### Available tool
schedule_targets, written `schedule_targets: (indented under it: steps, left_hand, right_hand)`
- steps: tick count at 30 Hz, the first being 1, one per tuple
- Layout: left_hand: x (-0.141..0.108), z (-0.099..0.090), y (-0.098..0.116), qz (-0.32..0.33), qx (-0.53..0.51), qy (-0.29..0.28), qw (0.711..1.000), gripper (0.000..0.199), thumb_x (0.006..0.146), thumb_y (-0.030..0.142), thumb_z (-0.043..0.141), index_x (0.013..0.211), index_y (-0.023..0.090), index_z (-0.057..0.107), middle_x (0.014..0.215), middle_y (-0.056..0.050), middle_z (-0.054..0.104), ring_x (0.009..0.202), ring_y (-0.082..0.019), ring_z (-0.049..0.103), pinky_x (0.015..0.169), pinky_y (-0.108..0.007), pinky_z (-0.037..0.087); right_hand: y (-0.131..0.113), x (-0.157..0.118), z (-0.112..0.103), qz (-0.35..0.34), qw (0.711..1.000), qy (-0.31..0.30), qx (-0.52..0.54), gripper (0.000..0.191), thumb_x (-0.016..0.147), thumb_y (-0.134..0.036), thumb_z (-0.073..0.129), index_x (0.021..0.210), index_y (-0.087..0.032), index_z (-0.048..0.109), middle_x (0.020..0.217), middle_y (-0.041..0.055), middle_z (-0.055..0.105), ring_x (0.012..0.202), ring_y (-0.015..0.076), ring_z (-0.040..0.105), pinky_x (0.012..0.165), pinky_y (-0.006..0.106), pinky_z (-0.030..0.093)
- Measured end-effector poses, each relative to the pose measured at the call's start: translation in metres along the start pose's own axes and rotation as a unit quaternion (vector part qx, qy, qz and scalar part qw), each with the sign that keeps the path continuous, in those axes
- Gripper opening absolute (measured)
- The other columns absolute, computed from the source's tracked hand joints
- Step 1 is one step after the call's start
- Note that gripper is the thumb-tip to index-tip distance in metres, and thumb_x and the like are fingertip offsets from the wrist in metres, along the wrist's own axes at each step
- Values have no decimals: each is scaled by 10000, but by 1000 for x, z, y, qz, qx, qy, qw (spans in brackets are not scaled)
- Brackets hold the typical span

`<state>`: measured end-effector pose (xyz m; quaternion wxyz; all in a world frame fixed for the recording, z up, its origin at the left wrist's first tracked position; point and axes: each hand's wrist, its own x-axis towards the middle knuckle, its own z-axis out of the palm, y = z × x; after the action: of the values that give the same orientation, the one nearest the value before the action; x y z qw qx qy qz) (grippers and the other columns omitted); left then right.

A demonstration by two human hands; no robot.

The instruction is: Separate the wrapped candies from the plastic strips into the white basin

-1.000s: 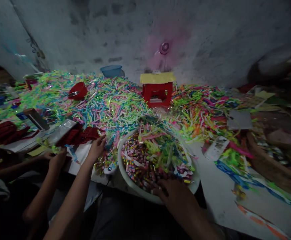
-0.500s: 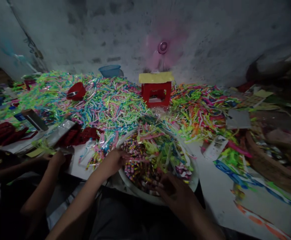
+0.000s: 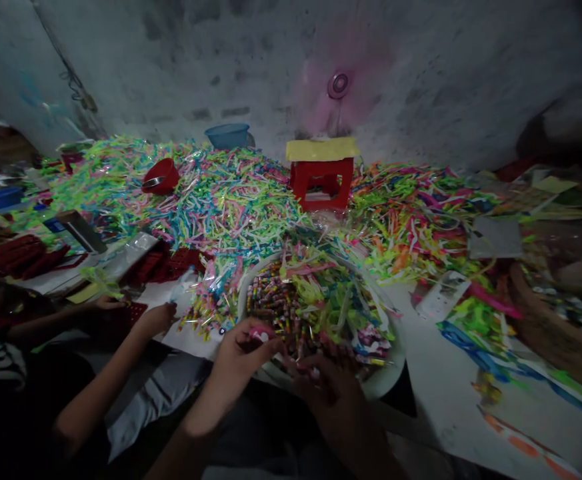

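A wide pale basin (image 3: 395,373) holds small striped sticks (image 3: 275,300) on its left and green, yellow and pink ribbons (image 3: 338,297) on its right. Over the basin's near rim, my left hand (image 3: 243,353) is closed on a small pink item (image 3: 261,333) with a white mark. My right hand (image 3: 328,387) is in shadow close beside it, its fingers pinched near a small pinkish piece between the hands; what it grips is too dark to make out.
Heaped ribbons (image 3: 231,200) cover the table's back, with a red bowl (image 3: 161,177), a blue bowl (image 3: 228,136) and a red stool (image 3: 322,183) among them. A co-worker's hand (image 3: 155,320) is at the left. A phone-like white object (image 3: 443,293) lies right.
My left hand has come out of the sticks towards me and now holds the pink item. My right hand has moved left to meet it. The co-worker's hand has shifted right.
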<state>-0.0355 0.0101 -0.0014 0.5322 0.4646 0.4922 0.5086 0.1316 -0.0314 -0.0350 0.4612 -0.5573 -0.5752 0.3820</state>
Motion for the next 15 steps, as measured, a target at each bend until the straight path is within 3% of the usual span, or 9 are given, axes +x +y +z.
schedule_targets:
  steps: [3, 6, 8, 11, 15]
  left_hand:
    - [-6, 16, -10, -27, -41, -40, 998, 295, 680, 434, 755, 784, 165, 691, 745, -26, 679, 689, -140, 589, 673, -224, 468]
    - [-10, 25, -15, -78, -80, -133, 985, 312, 707, 445, 740, 810, 152, 711, 802, -45, 699, 733, -144, 613, 743, -238, 486]
    - [-10, 27, -18, -96, -126, -107, 982, 341, 689, 465, 754, 774, 140, 696, 708, -29, 676, 646, -114, 595, 650, -202, 479]
    - [-5, 25, -22, -115, -196, -12, 974, 375, 654, 460, 790, 827, 153, 658, 666, 11, 656, 504, -56, 525, 493, -149, 416]
    - [-1, 24, -19, -122, -205, -22, 971, 408, 682, 361, 795, 994, 178, 606, 906, -36, 718, 544, -59, 582, 508, -153, 462]
  right_hand:
    - [-4, 1, 8, 10, 999, -30, -19, 369, 844, -554, 547, 769, -206, 642, 555, -17, 553, 520, 139, 516, 483, 222, 406]
    - [-2, 3, 8, -25, 999, -25, 19, 386, 878, -555, 489, 892, -206, 652, 773, 41, 663, 756, 191, 628, 647, 256, 513]
    - [3, 2, 7, -31, 999, 14, 39, 396, 918, -533, 427, 1017, -207, 629, 994, 80, 680, 920, 204, 632, 765, 284, 529]
    - [11, -4, 4, -10, 997, 68, 23, 374, 967, -469, 355, 1082, -205, 594, 1152, 105, 642, 979, 185, 623, 771, 262, 527]
    - [17, -9, 0, -68, 994, 33, -82, 307, 960, -417, 392, 978, -209, 616, 885, 71, 703, 781, 181, 662, 659, 244, 522]
